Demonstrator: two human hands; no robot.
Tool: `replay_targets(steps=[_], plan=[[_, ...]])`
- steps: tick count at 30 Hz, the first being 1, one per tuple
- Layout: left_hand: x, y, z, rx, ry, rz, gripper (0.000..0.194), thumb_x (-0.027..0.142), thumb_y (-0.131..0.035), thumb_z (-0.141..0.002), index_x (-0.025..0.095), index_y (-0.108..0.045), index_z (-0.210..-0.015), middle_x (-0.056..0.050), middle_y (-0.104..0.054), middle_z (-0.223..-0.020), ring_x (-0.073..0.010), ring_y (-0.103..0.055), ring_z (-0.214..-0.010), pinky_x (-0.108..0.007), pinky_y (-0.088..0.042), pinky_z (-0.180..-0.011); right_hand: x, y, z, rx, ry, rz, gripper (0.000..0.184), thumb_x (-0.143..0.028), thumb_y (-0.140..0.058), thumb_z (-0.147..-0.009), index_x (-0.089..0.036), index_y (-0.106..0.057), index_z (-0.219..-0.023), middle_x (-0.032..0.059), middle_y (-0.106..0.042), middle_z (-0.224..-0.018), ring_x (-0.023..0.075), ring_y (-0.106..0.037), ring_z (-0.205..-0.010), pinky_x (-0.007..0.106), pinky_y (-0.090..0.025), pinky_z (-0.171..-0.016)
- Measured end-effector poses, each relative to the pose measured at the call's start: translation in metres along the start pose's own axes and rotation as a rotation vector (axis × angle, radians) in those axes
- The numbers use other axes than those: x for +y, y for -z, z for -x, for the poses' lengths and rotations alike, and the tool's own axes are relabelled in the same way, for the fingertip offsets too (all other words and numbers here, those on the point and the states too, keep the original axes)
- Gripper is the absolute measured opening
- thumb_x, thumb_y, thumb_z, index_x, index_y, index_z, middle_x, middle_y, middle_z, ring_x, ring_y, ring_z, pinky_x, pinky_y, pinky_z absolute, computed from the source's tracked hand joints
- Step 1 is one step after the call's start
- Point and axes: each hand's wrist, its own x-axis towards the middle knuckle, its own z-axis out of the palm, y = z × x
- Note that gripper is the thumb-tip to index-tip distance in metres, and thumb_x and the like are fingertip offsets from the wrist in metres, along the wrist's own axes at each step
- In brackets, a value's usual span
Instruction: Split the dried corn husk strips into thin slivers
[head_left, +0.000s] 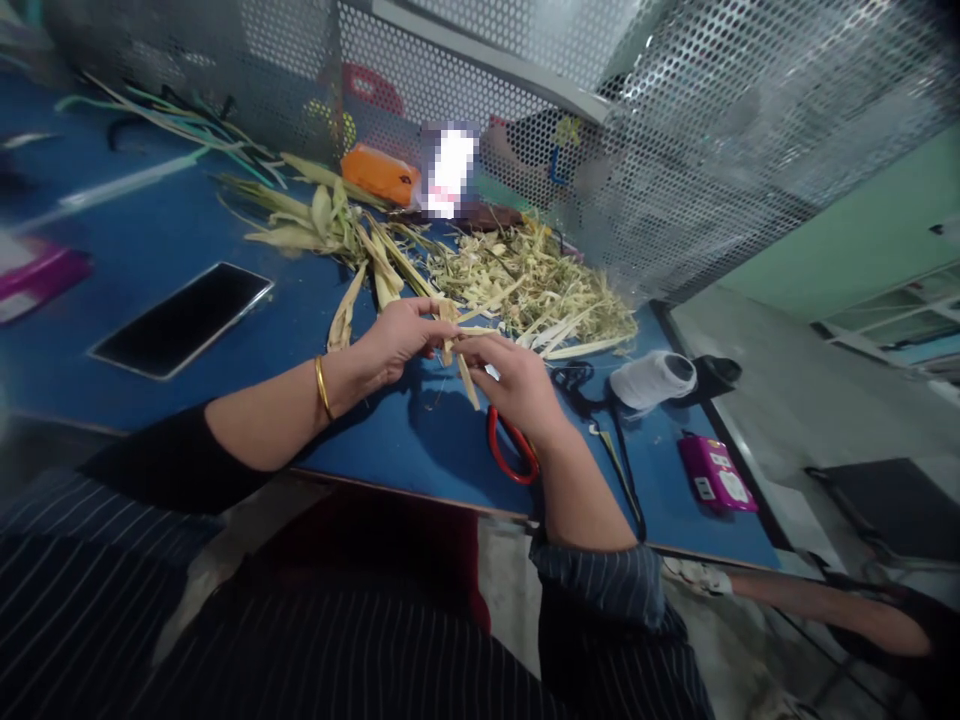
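Note:
Over the blue table, my left hand (396, 340) pinches a pale strip of dried corn husk (448, 318) between thumb and fingers. Close beside it, my right hand (517, 380) has its fingers closed at the same piece, and a narrow end (468, 385) hangs down between the hands. Red scissor handles (513, 450) lie on the table just below my right hand; the blades are hidden. Behind my hands sits a heap of shredded husk (540, 270). Longer whole husks (322, 220) lie to the left of it.
A phone (184, 318) lies at left on the blue table (420, 450). White thread (651, 382) and black thread (712, 375) stand right, near a purple packet (716, 475). An orange packet (381, 175) is by the perforated metal screen (480, 60). Another person's leg (825, 608) shows lower right.

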Motion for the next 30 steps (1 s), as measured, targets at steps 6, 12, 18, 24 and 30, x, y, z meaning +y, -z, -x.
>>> replay_targets(steps=[6,12,18,24,30], plan=[[-0.005,-0.002,0.002,-0.086,-0.057,-0.092,0.010,0.015,-0.070,-0.066,0.012,-0.071,-0.075,0.002,-0.056,-0.058,-0.0053,-0.041,-0.047,-0.020,-0.030,-0.045,-0.001,-0.003,0.000,0.216,0.087,0.327,0.017,-0.027,-0.052,-0.094,-0.025,-0.068,-0.093,0.0035,-0.070,-0.090,0.0159,-0.063,-0.085,0.031,-0.042,-0.081],[-0.007,-0.005,0.008,-0.258,-0.167,-0.200,0.007,0.016,-0.066,-0.069,0.012,-0.071,-0.069,0.000,-0.062,-0.061,-0.0057,-0.041,-0.050,-0.019,-0.029,-0.047,0.006,-0.008,-0.001,0.429,-0.169,0.376,0.022,-0.030,-0.052,-0.093,-0.021,-0.055,-0.073,0.0031,-0.064,-0.077,0.0175,-0.057,-0.077,0.031,-0.038,-0.075],[-0.011,-0.007,0.010,-0.318,-0.114,-0.200,0.018,0.028,-0.067,-0.076,0.013,-0.067,-0.066,0.003,-0.053,-0.055,-0.0054,-0.036,-0.049,-0.020,-0.025,-0.047,0.010,-0.014,-0.002,0.344,-0.403,0.343,0.023,-0.029,-0.052,-0.089,-0.021,-0.047,-0.068,0.0004,-0.057,-0.068,0.0148,-0.046,-0.063,0.029,-0.029,-0.063],[-0.014,-0.013,0.010,-0.143,-0.167,-0.183,0.014,0.023,-0.072,-0.070,0.013,-0.067,-0.061,0.004,-0.049,-0.049,-0.0051,-0.034,-0.046,-0.022,-0.025,-0.046,0.006,-0.010,-0.001,0.427,-0.331,0.390,0.021,-0.037,-0.051,-0.092,-0.020,-0.057,-0.081,0.0037,-0.064,-0.081,0.0187,-0.056,-0.080,0.033,-0.036,-0.078],[-0.011,-0.004,0.000,-0.013,-0.107,0.015,0.017,0.025,-0.078,-0.065,0.013,-0.067,-0.062,0.000,-0.061,-0.059,-0.0043,-0.041,-0.046,-0.020,-0.027,-0.044,-0.003,0.000,0.004,0.448,-0.038,0.661,0.020,-0.040,-0.053,-0.093,-0.025,-0.066,-0.096,0.0073,-0.067,-0.099,0.0226,-0.056,-0.094,0.039,-0.032,-0.089]])
